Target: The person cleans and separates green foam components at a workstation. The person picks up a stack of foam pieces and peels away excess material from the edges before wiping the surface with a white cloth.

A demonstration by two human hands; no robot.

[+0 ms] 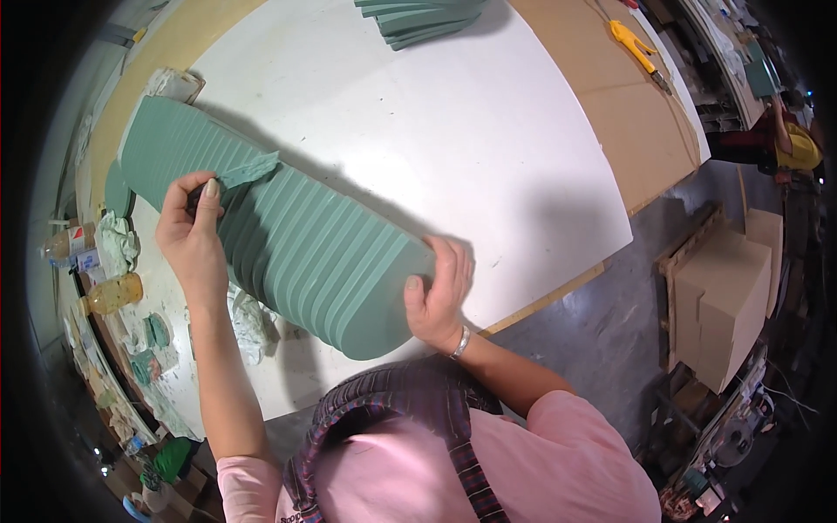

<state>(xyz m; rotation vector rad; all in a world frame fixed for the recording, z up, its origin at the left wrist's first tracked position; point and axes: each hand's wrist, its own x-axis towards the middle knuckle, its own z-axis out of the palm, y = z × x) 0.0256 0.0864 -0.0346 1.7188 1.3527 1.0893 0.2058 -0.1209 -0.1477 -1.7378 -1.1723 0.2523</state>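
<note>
A long row of green, round-ended slabs (301, 231) lies slanted on the white tabletop, packed face to face like slices. My left hand (196, 218) is over its near edge, fingers pinched on a thin, ragged, pale green strip (250, 170) that reaches across the slab edges. Something dark shows between those fingers; its kind I cannot make out. At the right end of the row, my right hand (440, 292) grips the last slab, with the thumb on its face and the fingers over the far edge.
Another bundle of green slabs (423, 19) sits at the far edge. A yellow air blow gun (636, 48) lies on brown board at far right. Bottles (115, 294) and crumpled cloths (250, 322) are at left. Cardboard boxes (719, 292) stand right; another person (798, 144) is beyond.
</note>
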